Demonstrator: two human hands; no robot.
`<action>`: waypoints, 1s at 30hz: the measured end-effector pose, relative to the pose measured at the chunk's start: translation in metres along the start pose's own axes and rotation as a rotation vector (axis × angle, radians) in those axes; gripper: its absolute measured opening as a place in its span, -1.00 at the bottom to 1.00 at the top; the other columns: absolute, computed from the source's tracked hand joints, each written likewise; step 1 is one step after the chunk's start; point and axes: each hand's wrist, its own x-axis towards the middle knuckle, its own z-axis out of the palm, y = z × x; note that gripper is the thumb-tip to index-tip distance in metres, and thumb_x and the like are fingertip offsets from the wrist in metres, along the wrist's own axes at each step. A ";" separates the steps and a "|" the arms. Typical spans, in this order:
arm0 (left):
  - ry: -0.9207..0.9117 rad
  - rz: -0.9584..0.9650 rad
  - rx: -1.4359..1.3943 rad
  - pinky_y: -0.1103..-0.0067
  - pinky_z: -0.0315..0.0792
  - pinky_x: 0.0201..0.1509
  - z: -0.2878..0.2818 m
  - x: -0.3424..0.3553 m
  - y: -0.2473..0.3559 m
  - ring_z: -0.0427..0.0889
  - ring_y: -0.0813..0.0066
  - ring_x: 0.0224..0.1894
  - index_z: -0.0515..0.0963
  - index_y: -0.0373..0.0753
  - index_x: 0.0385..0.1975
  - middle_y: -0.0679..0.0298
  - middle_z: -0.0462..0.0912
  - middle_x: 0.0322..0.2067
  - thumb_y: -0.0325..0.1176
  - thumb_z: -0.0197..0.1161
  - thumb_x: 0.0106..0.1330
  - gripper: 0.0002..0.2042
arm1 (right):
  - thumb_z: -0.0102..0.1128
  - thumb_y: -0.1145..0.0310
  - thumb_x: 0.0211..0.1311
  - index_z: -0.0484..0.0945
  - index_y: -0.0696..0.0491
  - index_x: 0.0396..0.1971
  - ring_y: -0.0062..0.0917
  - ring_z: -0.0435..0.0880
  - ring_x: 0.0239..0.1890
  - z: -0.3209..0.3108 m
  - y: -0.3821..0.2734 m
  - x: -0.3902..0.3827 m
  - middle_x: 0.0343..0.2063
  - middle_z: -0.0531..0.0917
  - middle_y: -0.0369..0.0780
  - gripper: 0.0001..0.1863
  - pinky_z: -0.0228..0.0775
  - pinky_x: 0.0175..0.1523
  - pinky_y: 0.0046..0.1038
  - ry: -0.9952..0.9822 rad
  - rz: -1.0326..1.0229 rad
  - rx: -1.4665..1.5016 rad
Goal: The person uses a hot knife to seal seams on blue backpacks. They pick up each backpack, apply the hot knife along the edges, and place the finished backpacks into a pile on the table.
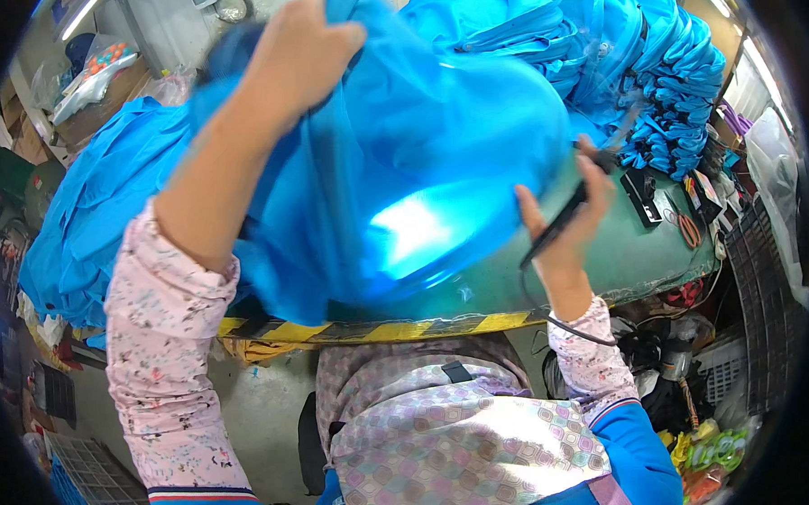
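My left hand is raised high and grips the top of a thin blue fabric piece, lifting it over a bright light that glows through the cloth. My right hand holds a slim black tool with a cord against the lower right edge of the same fabric. The fabric hangs stretched between both hands above a green worktable. Pink patterned sleeves cover both forearms.
Piles of the same blue fabric lie at the left and at the back right. A yellow-black striped edge runs along the table front. Scissors and small items lie at the right. Crates stand on the floor.
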 end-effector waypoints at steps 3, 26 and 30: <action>-0.294 0.301 0.055 0.56 0.44 -0.25 -0.058 0.025 0.052 0.56 0.58 -0.36 0.56 -0.34 -0.20 0.26 0.60 -0.41 -0.29 0.21 0.27 -0.75 | 0.53 0.44 0.04 0.13 0.12 0.26 -0.07 0.44 0.25 -0.020 0.017 0.017 0.32 0.31 0.09 -0.14 0.18 0.40 -0.08 0.183 0.116 0.116; -0.287 -0.690 -0.607 0.30 0.48 0.13 0.075 -0.263 0.022 0.65 0.17 0.02 0.55 -0.42 0.00 0.00 0.67 -0.04 -0.01 0.37 0.29 -0.46 | 0.23 0.51 0.24 0.19 0.20 0.26 -0.31 0.39 0.14 0.059 -0.057 -0.029 0.16 0.41 -0.05 -0.38 0.21 0.19 -0.37 0.087 0.483 0.387; 0.076 -0.897 -1.201 0.46 0.46 0.06 0.151 -0.266 0.001 0.59 0.42 -0.02 0.48 -0.37 0.06 0.23 0.64 -0.06 -0.19 0.44 0.24 -0.51 | 0.42 0.44 0.17 0.22 0.13 0.26 -0.29 0.42 0.12 0.070 -0.049 -0.041 0.18 0.42 -0.04 -0.29 0.26 0.16 -0.35 0.045 0.444 0.438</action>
